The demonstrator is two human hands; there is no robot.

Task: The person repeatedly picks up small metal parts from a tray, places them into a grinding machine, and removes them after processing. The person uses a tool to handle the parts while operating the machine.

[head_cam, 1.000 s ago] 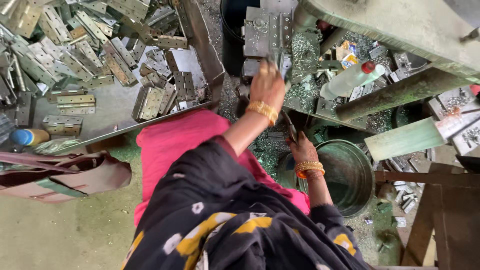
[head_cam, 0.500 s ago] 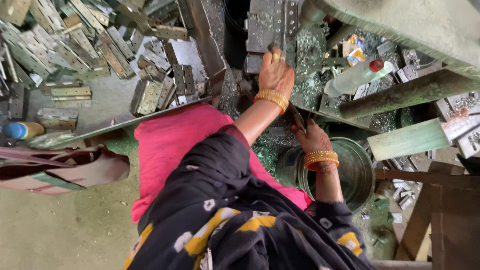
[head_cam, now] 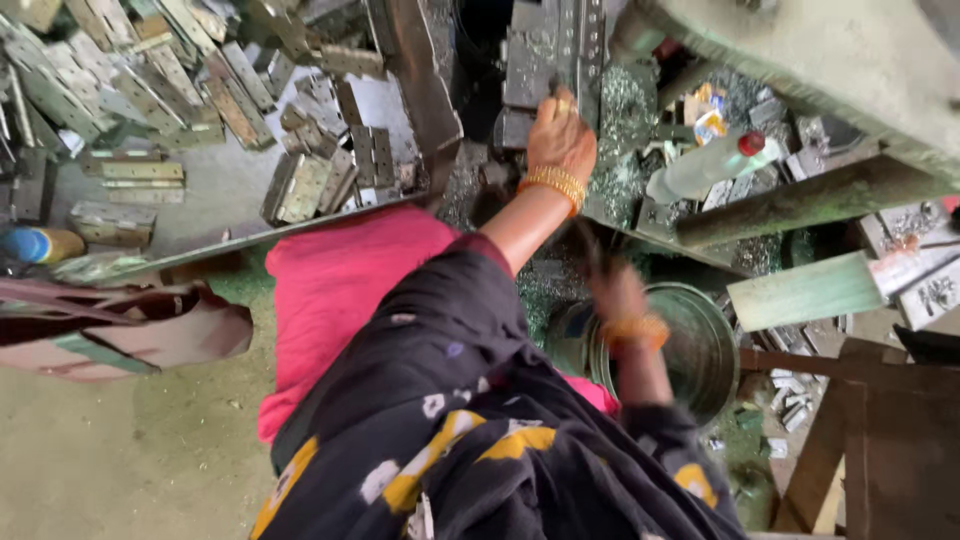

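The left hand point(head_cam: 560, 135) had pushed further up, fingers closed on the metal strip point(head_cam: 568, 50) in the press. The right hand point(head_cam: 618, 292) had dropped, blurred, over the bucket point(head_cam: 700, 345); grip unreadable.

A heap of flat grey metal hinge plates point(head_cam: 150, 70) lies on a slanted grey metal tray point(head_cam: 230, 195) at upper left. A blue and yellow cylindrical container point(head_cam: 40, 245) lies at the left edge. A clear plastic bottle with a red cap point(head_cam: 700, 168) lies among metal shavings at upper right. A pale green wooden plank point(head_cam: 805, 290) sits below it. A beige cloth bag point(head_cam: 130, 335) rests on the green floor point(head_cam: 120, 460).
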